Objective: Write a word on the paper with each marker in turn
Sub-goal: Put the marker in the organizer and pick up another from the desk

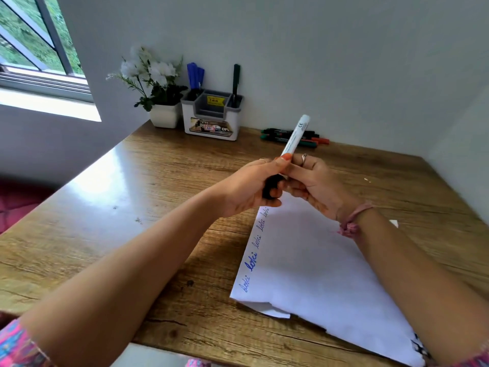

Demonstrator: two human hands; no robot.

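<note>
Marker (294, 135) in both hands' grip

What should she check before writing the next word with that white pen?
1. White marker with black cap gripped by both the left hand and the right hand: ok.
2. Cap removed: not ok, it sits in the left hand's fingers.
3. Blank space on the white paper sheet: ok.
4. Paper flat on the wooden table: not ok, near edge folded.
5. Ink colour: cannot tell.
</note>
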